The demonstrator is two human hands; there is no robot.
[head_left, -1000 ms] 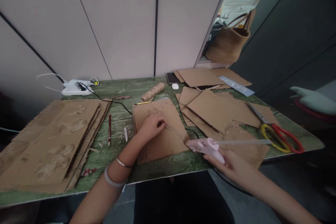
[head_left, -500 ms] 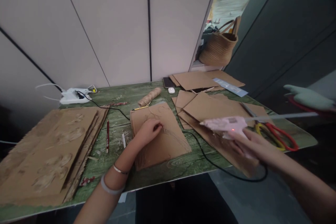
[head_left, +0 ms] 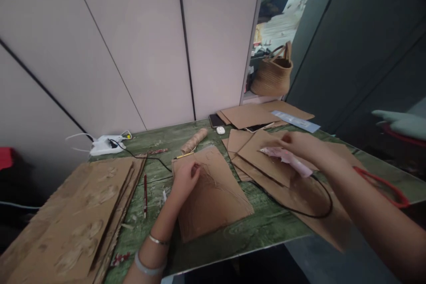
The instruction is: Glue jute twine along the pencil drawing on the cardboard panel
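Observation:
My left hand (head_left: 187, 176) rests on the upper left of a cardboard sheet (head_left: 213, 217), its thumb and fingers pinched on a thin strand of twine (head_left: 210, 177). Thin strands run across this sheet toward its right edge. My right hand (head_left: 301, 145) is over a pink glue gun (head_left: 293, 162) on the cardboard pieces at the right. Its fingers are bent and partly hidden, so whether they still touch the gun is unclear. The gun lies tilted, nozzle to the left. Behind the sheet lies a roll of twine (head_left: 195, 139), with a yellow pencil (head_left: 183, 155) at the sheet's top edge.
Stacked cardboard (head_left: 76, 213) with raised shapes fills the left. A dark red pencil (head_left: 145, 197) lies beside it. A power strip (head_left: 108, 144), phone (head_left: 216, 120), white earbud case (head_left: 220, 130) and ruler (head_left: 295, 121) are farther back. Red-handled scissors (head_left: 382, 186) and a black cord (head_left: 324, 199) are at right.
My right hand no longer holds the glue gun upright by its handle; the gun has come down and tipped onto the cardboard. My left hand stays at the twine. The view has shifted slightly.

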